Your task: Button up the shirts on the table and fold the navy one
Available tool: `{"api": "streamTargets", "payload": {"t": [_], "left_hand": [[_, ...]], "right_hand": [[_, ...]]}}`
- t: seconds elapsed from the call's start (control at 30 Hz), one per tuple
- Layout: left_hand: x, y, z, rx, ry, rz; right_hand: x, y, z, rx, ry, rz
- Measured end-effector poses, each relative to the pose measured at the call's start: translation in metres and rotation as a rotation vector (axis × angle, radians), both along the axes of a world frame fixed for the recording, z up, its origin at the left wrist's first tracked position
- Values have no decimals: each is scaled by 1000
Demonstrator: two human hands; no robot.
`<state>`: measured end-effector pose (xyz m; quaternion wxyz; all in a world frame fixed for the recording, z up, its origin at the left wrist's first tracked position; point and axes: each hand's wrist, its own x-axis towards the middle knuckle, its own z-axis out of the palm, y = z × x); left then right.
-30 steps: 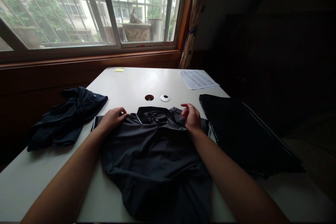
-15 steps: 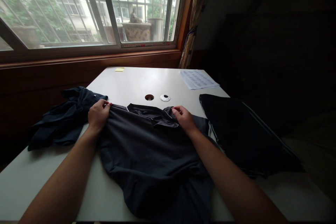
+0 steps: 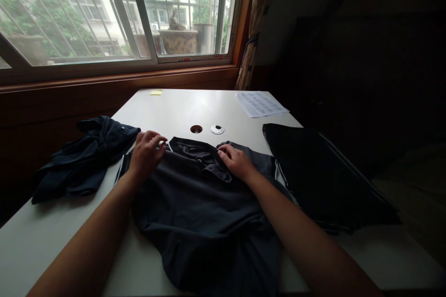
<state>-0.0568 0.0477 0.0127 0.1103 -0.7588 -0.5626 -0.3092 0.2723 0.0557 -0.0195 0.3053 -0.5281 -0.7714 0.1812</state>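
Note:
A dark polo shirt (image 3: 205,213) with thin white edging lies spread in front of me, its collar (image 3: 186,143) toward the window and its lower part bunched in folds. My left hand (image 3: 147,151) is over the shirt's left shoulder, close to the collar, its fingers apart and slightly bent, with nothing seen between them. At the right side of the collar, my right hand (image 3: 237,160) pinches the fabric between thumb and forefinger. A button shows at the neck opening.
The white table (image 3: 167,111) carries a crumpled dark garment (image 3: 87,158) at left and a stack of folded dark clothes (image 3: 324,176) at right. Toward the back are printed papers (image 3: 261,104), a yellow sticky note (image 3: 156,92), a round hole (image 3: 196,129) and a white grommet cover (image 3: 217,129).
My left hand has let go of the shirt's left shoulder and moved right toward the collar, uncovering a white-edged sleeve. My right hand has shifted slightly left along the collar, which now lies flatter.

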Motion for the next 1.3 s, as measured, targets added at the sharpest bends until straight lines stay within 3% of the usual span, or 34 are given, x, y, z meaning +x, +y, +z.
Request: {"api": "streamTargets", "payload": {"t": [0.17,0.33,0.67,1.03,1.3], "left_hand": [[51,-17,-5,-122,-18,-434],[66,-20,-17,-263,-16,-572],[56,-10,-28,-355,-91,-589],[36,-7,-29,-358,-19,-423],[13,12,-36,-363,18,-331]], "right_hand": [[-2,-2,2,32,-65,58],[-3,-3,4,32,-84,63],[-3,-2,2,49,-84,78],[-3,-2,3,30,-77,84],[-3,-2,4,25,-91,85]]}}
